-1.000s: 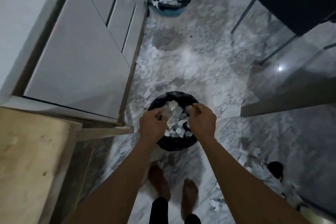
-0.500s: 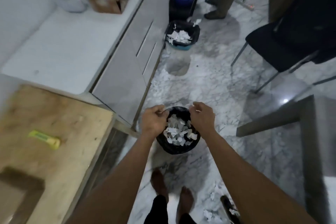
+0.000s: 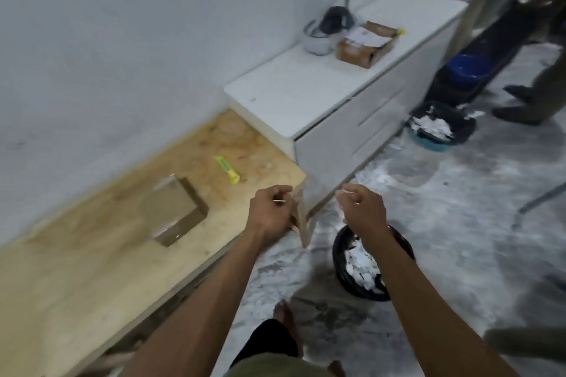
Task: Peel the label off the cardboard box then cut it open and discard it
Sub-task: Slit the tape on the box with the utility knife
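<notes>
A brown cardboard box [image 3: 175, 212] with clear tape on it lies flat on the wooden table [image 3: 76, 269], left of my hands. Beyond it on the same table lies a yellow-green cutter [image 3: 227, 169]. My left hand [image 3: 269, 215] hovers at the table's right corner with its fingers curled in. My right hand [image 3: 364, 212] is curled the same way above the black bin [image 3: 343, 257], which holds white label scraps. A thin white fleck shows at each hand's fingertips, too blurred to identify.
A white cabinet [image 3: 306, 95] carries an opened cardboard box [image 3: 366, 43] and a headset [image 3: 325, 30]. A second bin [image 3: 438, 128] of scraps stands on the marble floor. Another person's legs [image 3: 520, 101] are at the right. My bare feet are below.
My view has swung up and left from the bin to the table and cabinet. Both hands have risen from the bin's rim and moved left, the left one reaching the table corner.
</notes>
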Action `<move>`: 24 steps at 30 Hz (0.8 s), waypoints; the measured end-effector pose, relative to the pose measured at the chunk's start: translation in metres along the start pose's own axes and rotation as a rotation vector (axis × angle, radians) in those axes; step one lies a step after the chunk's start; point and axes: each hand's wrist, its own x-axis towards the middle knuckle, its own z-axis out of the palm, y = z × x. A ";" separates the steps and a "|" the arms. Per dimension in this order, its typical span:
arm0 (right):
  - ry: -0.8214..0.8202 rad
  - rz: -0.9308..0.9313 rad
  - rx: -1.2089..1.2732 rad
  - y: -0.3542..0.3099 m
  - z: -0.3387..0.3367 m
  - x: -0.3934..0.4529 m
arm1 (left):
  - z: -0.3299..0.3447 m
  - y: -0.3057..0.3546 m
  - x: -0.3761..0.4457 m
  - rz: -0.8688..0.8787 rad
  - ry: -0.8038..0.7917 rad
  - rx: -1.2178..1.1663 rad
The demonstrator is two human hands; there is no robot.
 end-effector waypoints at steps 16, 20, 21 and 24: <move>-0.541 -0.150 -0.397 -0.093 0.242 0.025 | -0.189 -0.141 0.023 -0.251 0.460 -0.131; -0.584 -0.214 -0.451 -0.102 0.289 0.033 | -0.214 -0.169 0.034 -0.267 0.542 -0.075; -0.589 -0.224 -0.463 -0.104 0.300 0.036 | -0.219 -0.174 0.038 -0.272 0.562 -0.066; -0.557 -0.227 -0.500 -0.110 0.325 0.045 | -0.228 -0.185 0.053 -0.300 0.599 -0.061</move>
